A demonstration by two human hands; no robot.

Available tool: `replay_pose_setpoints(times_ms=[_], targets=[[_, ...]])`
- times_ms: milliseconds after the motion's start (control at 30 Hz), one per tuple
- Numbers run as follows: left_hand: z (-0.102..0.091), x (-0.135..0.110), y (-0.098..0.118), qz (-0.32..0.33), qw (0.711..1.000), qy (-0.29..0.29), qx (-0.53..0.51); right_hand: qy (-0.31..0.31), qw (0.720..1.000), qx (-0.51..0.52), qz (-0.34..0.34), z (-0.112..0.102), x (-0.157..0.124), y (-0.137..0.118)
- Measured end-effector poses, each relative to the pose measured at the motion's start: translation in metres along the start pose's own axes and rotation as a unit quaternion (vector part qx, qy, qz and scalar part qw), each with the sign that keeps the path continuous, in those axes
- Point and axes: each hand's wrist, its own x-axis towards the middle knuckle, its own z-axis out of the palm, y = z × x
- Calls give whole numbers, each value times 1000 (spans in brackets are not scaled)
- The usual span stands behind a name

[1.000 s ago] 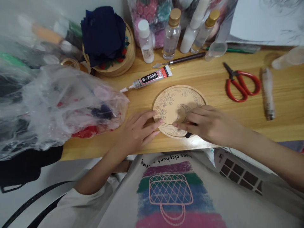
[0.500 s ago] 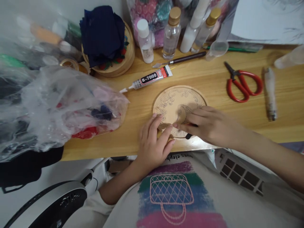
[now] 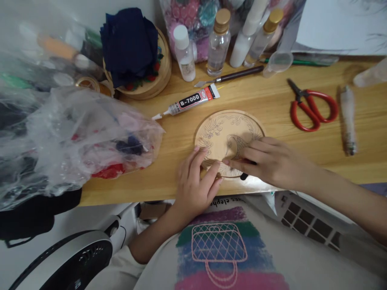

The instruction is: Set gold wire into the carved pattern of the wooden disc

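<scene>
A round wooden disc with a fine line drawing of a bird and curling plumes lies near the table's front edge. My left hand rests on its lower left rim, fingers stretched and apart, holding nothing visible. Over the lower right of the disc, my right hand is closed in a pinch. Its fingertips meet the drawing close to my left index fingertip. Whatever they pinch is too small or hidden to make out. A small black object shows beneath my right hand at the disc's lower edge.
Behind the disc lie a B-7000 glue tube and a dark-handled craft knife. Red-handled scissors and a whitish tube are at right. Several bottles line the back; plastic bags crowd the left.
Both hands keep nearly the same place on the disc. The whole view has shifted very slightly; nothing has been picked up or put down.
</scene>
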Motion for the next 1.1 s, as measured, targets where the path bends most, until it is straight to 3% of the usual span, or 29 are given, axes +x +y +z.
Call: replay_pose_setpoints(times_ms=[333,733,933,1100], targets=[[1,0,-1,9,1000,7,-4,-21,1000,-7,16,-3,-12,3],[0,1,0,4,1000,3,-1,-7,1000,11,14,-4,-10,5],[0,1,0,3,1000,5,5,28,999,8,42,1,-11,2],[0,0,0,-2,1000,4,0,-25,1000,11,13,-2,-13,8]])
